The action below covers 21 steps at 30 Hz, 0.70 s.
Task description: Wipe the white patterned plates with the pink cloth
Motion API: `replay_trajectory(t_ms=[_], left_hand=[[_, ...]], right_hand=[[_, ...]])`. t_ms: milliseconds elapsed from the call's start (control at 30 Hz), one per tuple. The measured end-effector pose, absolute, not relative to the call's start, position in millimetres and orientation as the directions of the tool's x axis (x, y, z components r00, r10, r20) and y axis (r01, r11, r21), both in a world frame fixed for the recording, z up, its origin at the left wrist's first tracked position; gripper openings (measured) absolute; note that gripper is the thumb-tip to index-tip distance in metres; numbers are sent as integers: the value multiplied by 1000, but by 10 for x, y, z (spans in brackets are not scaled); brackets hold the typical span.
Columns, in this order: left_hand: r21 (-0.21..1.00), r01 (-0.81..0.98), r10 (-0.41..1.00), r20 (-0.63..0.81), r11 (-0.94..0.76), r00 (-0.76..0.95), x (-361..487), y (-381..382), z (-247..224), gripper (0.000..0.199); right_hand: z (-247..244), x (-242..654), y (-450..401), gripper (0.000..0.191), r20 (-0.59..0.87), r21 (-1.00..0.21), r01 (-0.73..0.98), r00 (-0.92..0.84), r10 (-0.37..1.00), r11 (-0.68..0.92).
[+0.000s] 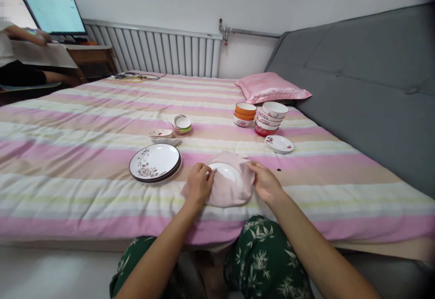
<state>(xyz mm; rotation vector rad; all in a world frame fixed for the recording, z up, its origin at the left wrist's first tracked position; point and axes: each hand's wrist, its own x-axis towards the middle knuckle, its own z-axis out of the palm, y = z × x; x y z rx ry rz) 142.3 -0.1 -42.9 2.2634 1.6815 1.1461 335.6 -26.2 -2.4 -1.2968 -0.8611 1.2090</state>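
In front of me on the bed, a white plate [227, 171] lies on a thin pale pink cloth [228, 197] that rises around its edges. My left hand [200, 181] is closed at the plate's left side, fingers bent onto the cloth by the rim. At the right, my right hand [267, 180] pinches a lifted part of the cloth between thumb and fingers. To the left of the plate sits a stack of dark-rimmed floral plates [154, 161]. A small stack of white plates with red flowers [279, 143] lies beyond my right hand.
Orange bowls [245, 108] and white-and-red bowls [272, 111] stand stacked before a pink pillow [272, 88]. Small dishes [181, 123] and oblong dishes [163, 135] sit behind the floral plates. A grey headboard [360, 63] borders the right. Another person sits at a desk, far left.
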Motion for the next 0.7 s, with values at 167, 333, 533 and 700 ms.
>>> replay_trajectory(t_ms=[167, 333, 533, 700], left_hand=[[516, 777, 874, 478, -360, 87, 1424, 24, -472, 12], [552, 772, 903, 424, -316, 66, 1337, -12, -484, 16], [586, 767, 934, 355, -262, 48, 1123, -27, -361, 19], [581, 788, 955, 295, -206, 32, 979, -43, -244, 19]], right_hand=[[-89, 2748, -275, 13, -57, -993, 107, -46, 997, -52], [-122, 2906, -499, 37, 70, -802, 483, -508, 859, 351], [-170, 3048, -509, 57, -4, -361, 667, -700, 715, 651], [-244, 2910, -246, 57, -23, -296, 696, -690, 723, 655]])
